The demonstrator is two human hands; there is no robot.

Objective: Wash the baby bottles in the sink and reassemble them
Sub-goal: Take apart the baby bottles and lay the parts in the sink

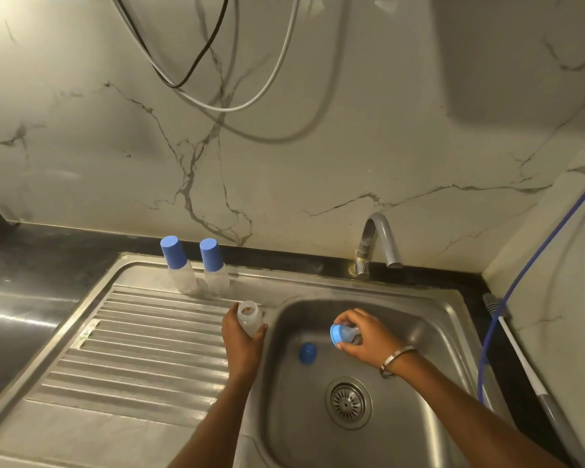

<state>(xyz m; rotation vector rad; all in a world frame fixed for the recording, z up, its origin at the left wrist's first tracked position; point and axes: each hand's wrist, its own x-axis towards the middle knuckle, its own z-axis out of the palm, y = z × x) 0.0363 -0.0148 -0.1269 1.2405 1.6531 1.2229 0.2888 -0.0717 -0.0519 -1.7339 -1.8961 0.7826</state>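
My left hand (242, 336) grips an open, clear bottle body (249, 317) upright at the rim between drainboard and basin. Over the steel sink (429, 319), my right hand (368, 339) holds a blue screw ring with its clear teat (343, 336), ring facing left. A blue cap (307, 352) lies on the basin floor, left of the drain (348, 402). Two capped bottles, the left bottle (178, 265) and the right bottle (214, 266), stand at the back of the drainboard.
The grey tap (379, 244) curves over the basin's back right corner, with no water visible. A ribbed drainboard (132, 359) spreads to the left. A bottle brush (507, 336) lies along the right counter beside a blue hose (520, 282). Cables hang down the marble wall.
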